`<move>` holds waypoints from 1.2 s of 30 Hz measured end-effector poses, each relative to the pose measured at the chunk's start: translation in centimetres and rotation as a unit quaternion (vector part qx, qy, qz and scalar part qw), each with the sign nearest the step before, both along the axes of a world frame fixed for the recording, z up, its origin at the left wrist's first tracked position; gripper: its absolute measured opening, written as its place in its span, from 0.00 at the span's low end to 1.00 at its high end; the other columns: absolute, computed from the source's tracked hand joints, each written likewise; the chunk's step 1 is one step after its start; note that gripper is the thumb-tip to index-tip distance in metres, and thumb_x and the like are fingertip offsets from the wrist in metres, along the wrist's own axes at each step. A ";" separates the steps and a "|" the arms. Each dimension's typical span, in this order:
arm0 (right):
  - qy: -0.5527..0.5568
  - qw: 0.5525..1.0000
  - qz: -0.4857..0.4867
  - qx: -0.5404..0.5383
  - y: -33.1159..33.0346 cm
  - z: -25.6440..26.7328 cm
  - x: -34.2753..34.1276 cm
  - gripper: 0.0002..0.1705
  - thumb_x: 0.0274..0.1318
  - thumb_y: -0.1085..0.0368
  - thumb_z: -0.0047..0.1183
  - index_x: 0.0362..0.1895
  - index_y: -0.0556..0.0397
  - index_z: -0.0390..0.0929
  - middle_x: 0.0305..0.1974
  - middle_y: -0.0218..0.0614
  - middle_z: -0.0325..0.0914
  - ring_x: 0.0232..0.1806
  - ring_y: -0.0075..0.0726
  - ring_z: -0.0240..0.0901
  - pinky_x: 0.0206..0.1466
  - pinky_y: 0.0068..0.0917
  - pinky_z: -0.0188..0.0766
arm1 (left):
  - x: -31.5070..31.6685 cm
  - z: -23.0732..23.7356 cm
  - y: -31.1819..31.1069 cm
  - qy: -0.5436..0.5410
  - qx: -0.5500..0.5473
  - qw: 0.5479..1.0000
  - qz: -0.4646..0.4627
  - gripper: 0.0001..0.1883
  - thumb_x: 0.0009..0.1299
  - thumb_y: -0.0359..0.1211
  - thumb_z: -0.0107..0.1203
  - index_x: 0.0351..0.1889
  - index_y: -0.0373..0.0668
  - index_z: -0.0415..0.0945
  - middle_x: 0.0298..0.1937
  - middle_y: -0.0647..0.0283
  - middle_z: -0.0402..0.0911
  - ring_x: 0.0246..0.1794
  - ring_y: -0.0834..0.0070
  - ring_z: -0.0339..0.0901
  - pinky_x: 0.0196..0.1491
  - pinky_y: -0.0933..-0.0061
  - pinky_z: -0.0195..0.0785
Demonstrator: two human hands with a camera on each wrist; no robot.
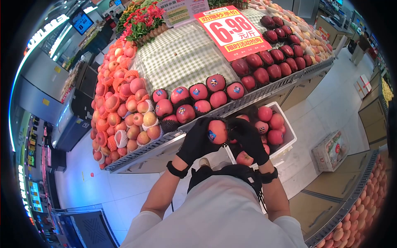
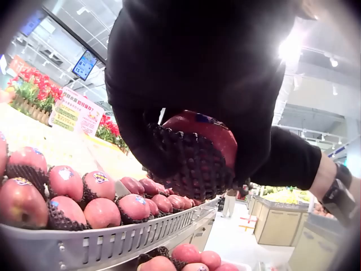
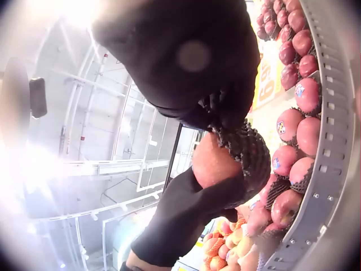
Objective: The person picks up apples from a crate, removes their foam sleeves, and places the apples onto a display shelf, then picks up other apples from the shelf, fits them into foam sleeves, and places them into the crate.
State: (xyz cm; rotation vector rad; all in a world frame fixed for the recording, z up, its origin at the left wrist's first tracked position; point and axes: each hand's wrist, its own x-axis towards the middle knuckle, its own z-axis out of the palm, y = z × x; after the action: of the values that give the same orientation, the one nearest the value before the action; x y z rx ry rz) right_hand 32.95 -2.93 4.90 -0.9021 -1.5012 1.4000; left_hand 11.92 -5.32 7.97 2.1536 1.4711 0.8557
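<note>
A red apple [image 1: 218, 131] with a blue sticker is held up between both hands in front of the display. My left hand [image 1: 193, 142], in a black glove, grips it from the side. A black foam net [image 2: 194, 161] wraps part of the apple. In the right wrist view, the fingers of my gloved right hand [image 3: 197, 62] pinch the edge of this net [image 3: 255, 158], and bare red skin shows beside it. Below the right hand stands a white crate [image 1: 290, 142] of red apples [image 1: 264, 113], some in black nets.
Stickered apples [image 1: 198, 91] line the front of the sloped display behind a grey slatted rail [image 1: 231, 108]. Dark red apples [image 1: 261, 76] lie right of a price sign [image 1: 231, 33]. Netted apples [image 1: 113, 103] are heaped at left. Another box [image 1: 330, 153] stands on the floor.
</note>
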 end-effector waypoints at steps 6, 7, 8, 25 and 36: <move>-0.011 0.998 0.058 0.017 -1.0 3.5 -0.4 0.30 0.56 0.75 0.57 0.64 0.52 0.67 0.58 0.36 0.71 0.56 0.29 0.71 0.55 0.27 0.73 | -0.3 0.5 1.0 -0.035 0.020 0.998 -0.053 0.37 0.48 0.36 0.74 0.57 0.41 0.72 0.56 0.51 0.77 0.57 0.53 0.74 0.60 0.57 0.68; -0.009 0.998 0.057 0.017 -1.2 4.3 -0.9 0.30 0.56 0.75 0.58 0.64 0.53 0.67 0.58 0.37 0.71 0.57 0.29 0.71 0.56 0.27 0.73 | -0.4 0.3 1.1 -0.033 0.029 0.997 -0.064 0.37 0.48 0.36 0.75 0.57 0.41 0.73 0.56 0.52 0.77 0.57 0.54 0.75 0.61 0.58 0.68; -0.005 0.998 0.059 0.019 -1.1 4.6 -1.3 0.31 0.55 0.74 0.59 0.64 0.53 0.67 0.58 0.37 0.71 0.57 0.30 0.71 0.56 0.27 0.73 | -0.4 -0.1 1.1 -0.032 0.025 0.997 -0.059 0.37 0.48 0.36 0.75 0.57 0.41 0.72 0.56 0.52 0.77 0.57 0.54 0.75 0.61 0.57 0.67; -0.053 0.995 0.013 0.083 0.6 3.9 -4.1 0.30 0.46 0.70 0.68 0.55 0.58 0.72 0.49 0.39 0.77 0.50 0.33 0.74 0.55 0.30 0.73 | -2.9 -1.5 0.9 -0.260 -0.139 0.952 0.081 0.26 0.65 0.27 0.63 0.63 0.40 0.73 0.54 0.60 0.81 0.53 0.76 0.78 0.56 0.72 0.73; -0.129 0.990 0.049 0.036 2.0 2.9 -5.3 0.27 0.48 0.66 0.68 0.54 0.57 0.74 0.49 0.39 0.79 0.50 0.32 0.76 0.52 0.30 0.75 | -5.1 -1.4 2.0 -0.286 -0.114 0.951 0.017 0.17 0.60 0.23 0.62 0.49 0.39 0.81 0.57 0.56 0.79 0.56 0.67 0.78 0.60 0.66 0.71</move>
State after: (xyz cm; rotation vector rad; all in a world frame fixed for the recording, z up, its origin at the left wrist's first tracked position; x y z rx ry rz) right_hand 27.62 -0.98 7.76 -1.0045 -1.7995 1.3280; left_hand 6.82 -3.29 6.58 1.5358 1.2327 1.1378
